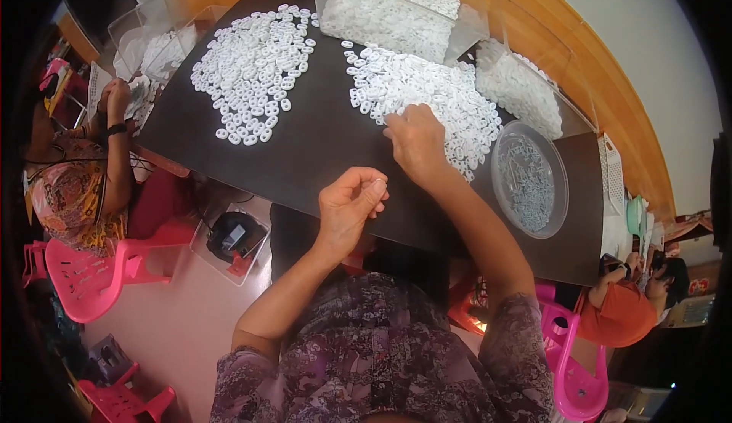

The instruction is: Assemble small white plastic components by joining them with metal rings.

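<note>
My left hand [351, 203] is closed above the table's near edge, its thumb pressed on the curled fingers. Whatever it holds, if anything, is hidden. Farther right, my right hand [418, 142] is at the near-left edge of a heap of small white oval plastic pieces [427, 80], fingers bent and drawn together. Its fingertips are partly hidden, and any piece between them cannot be made out. To the left a second heap of white pieces with two holes each [255, 65] is spread on the dark table [320, 110]. A round clear tray [560, 187] of small grey metal parts stands right of my right forearm.
A clear bin [469, 30] of white pieces stands behind the right heap, another clear bin [576, 110] beside it. People work at left [76, 187] and right [625, 312]. Pink chairs [84, 278] and a floor tray [248, 267] lie below the table.
</note>
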A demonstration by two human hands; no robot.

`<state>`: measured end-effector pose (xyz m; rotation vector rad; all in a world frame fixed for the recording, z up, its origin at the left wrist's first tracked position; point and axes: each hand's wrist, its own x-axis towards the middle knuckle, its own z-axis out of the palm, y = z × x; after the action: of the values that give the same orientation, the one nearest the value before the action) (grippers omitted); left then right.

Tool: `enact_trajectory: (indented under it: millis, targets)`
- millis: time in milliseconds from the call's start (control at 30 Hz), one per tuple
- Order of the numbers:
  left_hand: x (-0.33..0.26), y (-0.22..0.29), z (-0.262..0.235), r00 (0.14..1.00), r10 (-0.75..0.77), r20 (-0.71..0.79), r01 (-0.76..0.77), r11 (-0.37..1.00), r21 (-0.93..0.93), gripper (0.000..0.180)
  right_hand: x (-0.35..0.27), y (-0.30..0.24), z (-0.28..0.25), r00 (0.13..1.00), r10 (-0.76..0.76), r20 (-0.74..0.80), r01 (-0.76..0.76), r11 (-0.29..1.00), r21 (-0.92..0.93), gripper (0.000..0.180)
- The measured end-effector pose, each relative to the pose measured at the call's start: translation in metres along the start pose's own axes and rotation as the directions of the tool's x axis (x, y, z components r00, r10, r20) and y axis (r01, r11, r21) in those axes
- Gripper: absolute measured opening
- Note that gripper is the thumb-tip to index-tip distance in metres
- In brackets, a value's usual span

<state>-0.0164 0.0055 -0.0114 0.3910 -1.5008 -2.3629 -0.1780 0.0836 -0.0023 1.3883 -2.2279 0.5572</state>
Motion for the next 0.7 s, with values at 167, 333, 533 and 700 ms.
enact_trajectory:
  millis: [167, 333, 533, 700]
  targets:
    - [-0.002, -0.002, -0.002, 1.000, 0.028, 0.004, -0.028, 0.999, -0.021, 0.016, -0.014, 0.000, -0.027, 0.999, 0.046, 0.004, -0.047, 0.996, 0.079, 0.009]
    - [-0.002, 0.001, 0.001, 1.000, 0.014, 0.027, -0.014, 1.000, -0.005, 0.013, -0.038, 0.022, -0.060, 0.970, 0.239, -0.035, -0.236, 0.969, 0.073, 0.006]
    - [-0.004, 0.005, 0.002, 1.000, 0.023, 0.003, -0.023, 0.997, 0.078, 0.010, -0.086, 0.035, -0.106, 0.939, 0.325, -0.113, -0.331, 0.943, -0.036, 0.008]
    - [-0.002, 0.004, 0.002, 1.000, 0.031, 0.005, -0.031, 0.997, 0.074, 0.012, -0.140, 0.081, -0.150, 0.782, 0.618, -0.083, -0.618, 0.786, 0.032, 0.012]
